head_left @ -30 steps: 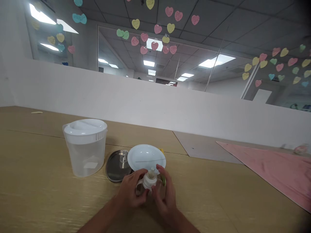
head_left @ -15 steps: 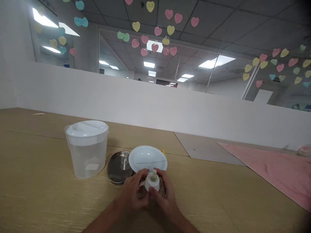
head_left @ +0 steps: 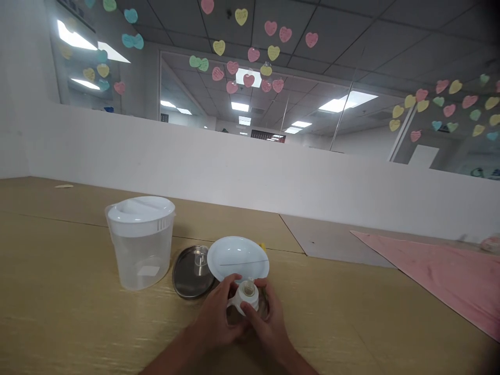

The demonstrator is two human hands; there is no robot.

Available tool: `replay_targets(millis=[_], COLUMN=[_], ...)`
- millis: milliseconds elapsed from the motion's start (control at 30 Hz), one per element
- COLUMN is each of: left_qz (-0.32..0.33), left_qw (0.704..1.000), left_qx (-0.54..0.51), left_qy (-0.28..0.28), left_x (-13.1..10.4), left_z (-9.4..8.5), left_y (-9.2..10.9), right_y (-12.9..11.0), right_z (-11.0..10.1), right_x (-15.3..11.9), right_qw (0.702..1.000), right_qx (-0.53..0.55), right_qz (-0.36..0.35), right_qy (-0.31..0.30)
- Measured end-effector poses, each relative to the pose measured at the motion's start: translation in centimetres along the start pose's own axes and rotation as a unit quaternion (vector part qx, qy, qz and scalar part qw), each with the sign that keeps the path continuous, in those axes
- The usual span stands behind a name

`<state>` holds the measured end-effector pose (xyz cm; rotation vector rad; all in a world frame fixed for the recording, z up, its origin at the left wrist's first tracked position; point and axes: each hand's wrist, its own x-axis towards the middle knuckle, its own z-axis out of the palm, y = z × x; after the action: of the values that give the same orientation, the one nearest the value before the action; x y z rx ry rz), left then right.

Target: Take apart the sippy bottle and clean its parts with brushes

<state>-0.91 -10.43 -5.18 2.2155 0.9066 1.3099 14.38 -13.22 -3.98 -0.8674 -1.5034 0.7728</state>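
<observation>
Straight ahead it's blocked: the white bowl (head_left: 238,249) sits right in front, the metal tray (head_left: 185,281) and tall lidded pitcher (head_left: 142,255) crowding the left! But right of the right hand (head_left: 271,325), bare tabletop (head_left: 332,307) runs wide open to the pink cloth (head_left: 449,276).

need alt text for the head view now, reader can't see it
A left hand and a right hand hold a small white-topped container at a tan table. Just beyond are a white bowl and a metal tray, with a lidded translucent pitcher farther left.
</observation>
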Motion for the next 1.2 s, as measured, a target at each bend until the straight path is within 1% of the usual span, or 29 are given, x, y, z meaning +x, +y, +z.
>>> replay_targets(millis=[133, 233, 333, 433, 467, 500, 533, 567, 633, 667, 700, 733, 800, 900, 1000, 1067, 1200], left_qz=[-0.004, 0.023, 0.081, 0.175, 0.200, 0.213, 0.210, 0.190, 0.116, 0.072, 0.033, -0.001, -0.041, -0.069, -0.093, -0.098, -0.112], left_qw=[0.998, 0.995, 0.988, 0.974, 0.968, 0.963, 0.959, 0.956, 0.948, 0.944, 0.941, 0.939, 0.939, 0.940, 0.939, 0.938, 0.932], left_qx=[0.040, 0.087, 0.129, 0.145, 0.150, 0.156, 0.165, 0.176, 0.203, 0.217, 0.231, 0.245, 0.271, 0.300, 0.311, 0.311, 0.308], left_qy=[0.039, 0.047, 0.032, 0.018, 0.030, 0.055, 0.092, 0.137, 0.216, 0.239, 0.246, 0.241, 0.207, 0.146, 0.111, 0.116, 0.155], left_x=[-0.1, 0.0, 0.2, 0.2, 0.3, 0.3, 0.4, 0.6, 1.1, 1.4, 1.7, 1.9, 2.3, 2.4, 2.2, 2.1, 2.2], left_z=[0.6, 0.5, 0.1, -0.9, -1.3, -1.8, -2.3, -2.8, -3.8, -4.2, -4.6, -4.9, -5.2, -5.0, -4.9, -4.9, -5.4], left_y=[0.1, -0.3, -1.1, -1.9, -2.2, -2.4, -2.7, -3.0, -3.5, -3.9, -4.3, -4.7, -5.8, -7.3, -7.9, -7.6, -6.7], right_y=[0.4, 0.5, 0.4, 0.5, 0.7, 0.9, 1.1, 1.3, 1.7, 1.8, 1.8, 1.8, 1.7, 1.6, 1.5, 1.5, 1.4], right_z=[0.0, -0.2, -0.3, -0.3, -0.3, -0.3, -0.3, -0.2, -0.3, -0.3, -0.3, -0.4, -0.5, -0.6, -0.7, -0.6, -0.7], right_x=[0.0, 0.2, 0.4, 0.4, 0.4, 0.3, 0.3, 0.3, 0.4, 0.4, 0.4, 0.5, 0.6, 0.8, 0.7, 0.7, 0.6], right_qw=[0.997, 0.988, 0.978, 0.973, 0.973, 0.972, 0.972, 0.971, 0.968, 0.967, 0.966, 0.965, 0.963, 0.962, 0.964, 0.967, 0.967], right_qx=[-0.069, -0.131, -0.168, -0.181, -0.182, -0.184, -0.185, -0.187, -0.195, -0.200, -0.205, -0.210, -0.215, -0.217, -0.211, -0.205, -0.203], right_qz=[-0.032, -0.066, -0.104, -0.124, -0.125, -0.123, -0.122, -0.122, -0.122, -0.122, -0.123, -0.124, -0.130, -0.141, -0.138, -0.130, -0.135], right_qy=[0.027, 0.052, 0.069, 0.070, 0.072, 0.077, 0.083, 0.089, 0.098, 0.100, 0.101, 0.099, 0.095, 0.087, 0.080, 0.081, 0.073])
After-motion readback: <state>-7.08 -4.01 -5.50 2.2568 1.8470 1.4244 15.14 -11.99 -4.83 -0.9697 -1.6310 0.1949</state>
